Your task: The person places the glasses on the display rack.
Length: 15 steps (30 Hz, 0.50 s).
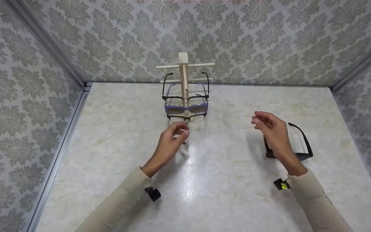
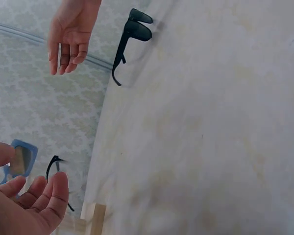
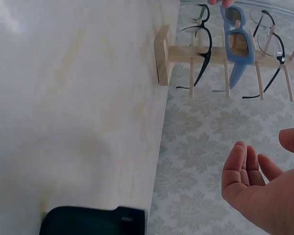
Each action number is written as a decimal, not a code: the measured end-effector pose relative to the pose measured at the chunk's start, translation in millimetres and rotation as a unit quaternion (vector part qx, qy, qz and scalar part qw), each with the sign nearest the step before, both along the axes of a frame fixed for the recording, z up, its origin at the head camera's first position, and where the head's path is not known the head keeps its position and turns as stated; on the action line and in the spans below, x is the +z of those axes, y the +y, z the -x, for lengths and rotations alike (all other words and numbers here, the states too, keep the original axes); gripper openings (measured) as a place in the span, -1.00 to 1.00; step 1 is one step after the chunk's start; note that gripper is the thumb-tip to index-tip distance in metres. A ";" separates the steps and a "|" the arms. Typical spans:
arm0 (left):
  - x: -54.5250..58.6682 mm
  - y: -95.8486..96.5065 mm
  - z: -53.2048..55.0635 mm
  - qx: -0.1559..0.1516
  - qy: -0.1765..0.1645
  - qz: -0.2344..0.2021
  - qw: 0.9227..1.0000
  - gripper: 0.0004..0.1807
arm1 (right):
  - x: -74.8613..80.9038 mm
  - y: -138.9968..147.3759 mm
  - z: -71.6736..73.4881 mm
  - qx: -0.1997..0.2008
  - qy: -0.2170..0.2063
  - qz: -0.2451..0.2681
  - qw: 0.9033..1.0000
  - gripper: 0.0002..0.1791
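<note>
My left hand (image 1: 172,138) hovers just in front of a wooden eyeglasses stand (image 1: 183,58), fingers loosely bent and holding nothing. On the stand's pegs hang black-rimmed eyeglasses (image 3: 282,58), blue-purple sunglasses (image 3: 240,58) with brown lenses below them, and a lower pair of dark-rimmed eyeglasses (image 3: 206,55). To the right, my right hand (image 1: 274,132) is held in the air, its fingers relaxed and nothing in them. Black sunglasses (image 1: 304,156) rest on the table with temples unfolded, partly hidden behind that hand in the head view; their dark lenses (image 2: 139,32) show in the left wrist view.
The light marbled table (image 1: 224,187) meets patterned walls (image 1: 230,42) at the back and both sides. A metal rail (image 1: 60,145) runs along its left edge. At the stand's top, a bare peg (image 1: 201,64) sticks out sideways.
</note>
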State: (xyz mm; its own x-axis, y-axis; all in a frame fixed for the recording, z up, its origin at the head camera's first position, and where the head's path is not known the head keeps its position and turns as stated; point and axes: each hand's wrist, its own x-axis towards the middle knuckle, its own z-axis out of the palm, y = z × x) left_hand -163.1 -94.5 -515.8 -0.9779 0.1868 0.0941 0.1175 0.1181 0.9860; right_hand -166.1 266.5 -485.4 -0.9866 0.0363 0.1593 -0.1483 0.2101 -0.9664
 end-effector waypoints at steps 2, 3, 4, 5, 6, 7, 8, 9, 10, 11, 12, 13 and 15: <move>-4.1 6.8 -0.1 -0.007 -0.002 0.002 1.000 -0.64 | -1.8 8.8 -2.5 -0.010 -0.002 0.004 1.000 -0.60; -6.7 10.2 -0.1 -0.011 -0.003 0.005 1.000 -0.63 | -3.0 13.3 -3.5 -0.016 -0.002 0.006 1.000 -0.60; -8.8 13.7 -0.4 -0.015 -0.003 0.008 1.000 -0.63 | -4.5 17.9 -4.3 -0.022 -0.003 0.007 1.000 -0.61; -11.1 17.1 -0.5 -0.019 -0.003 0.011 1.000 -0.64 | -6.0 22.5 -5.2 -0.026 -0.004 0.005 1.000 -0.61; -13.4 20.4 -0.6 -0.022 -0.005 0.015 1.000 -0.63 | -7.5 26.9 -6.2 -0.030 -0.006 0.004 1.000 -0.61; -15.4 23.8 -0.8 -0.026 -0.007 0.018 0.999 -0.63 | -9.7 31.8 -7.3 -0.033 -0.006 0.001 0.999 -0.61; -17.2 27.2 -0.9 -0.030 -0.007 0.023 0.999 -0.63 | -11.5 36.4 -8.7 -0.037 -0.006 -0.005 0.999 -0.61; -18.8 30.7 -0.8 -0.035 -0.008 0.028 0.999 -0.62 | -13.9 41.4 -10.1 -0.041 -0.006 -0.009 0.999 -0.60; -19.9 34.2 -0.7 -0.040 -0.008 0.032 0.999 -0.62 | -16.0 46.3 -12.1 -0.045 -0.007 -0.014 0.999 -0.60; -21.2 37.9 -0.3 -0.045 -0.009 0.036 0.998 -0.61 | -18.1 51.3 -14.6 -0.050 -0.008 -0.021 0.998 -0.60; -22.5 41.6 0.0 -0.051 -0.009 0.040 0.998 -0.60 | -20.2 56.3 -17.0 -0.057 -0.008 -0.027 0.998 -0.60; -23.7 45.5 0.4 -0.056 -0.009 0.042 0.998 -0.60 | -22.5 61.4 -19.7 -0.064 -0.010 -0.031 0.997 -0.59; -26.2 53.3 1.0 -0.066 -0.010 0.046 0.997 -0.59 | -26.3 71.3 -25.2 -0.080 -0.015 -0.039 0.996 -0.59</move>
State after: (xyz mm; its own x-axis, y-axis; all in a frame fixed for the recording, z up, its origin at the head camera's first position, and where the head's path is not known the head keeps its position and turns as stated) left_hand -164.1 -41.3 -542.0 -0.9455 0.3213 0.0524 0.1192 0.1919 0.9741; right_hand -141.0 337.8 -511.7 -0.9734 0.1822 0.1387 -0.0785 0.3032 -0.9497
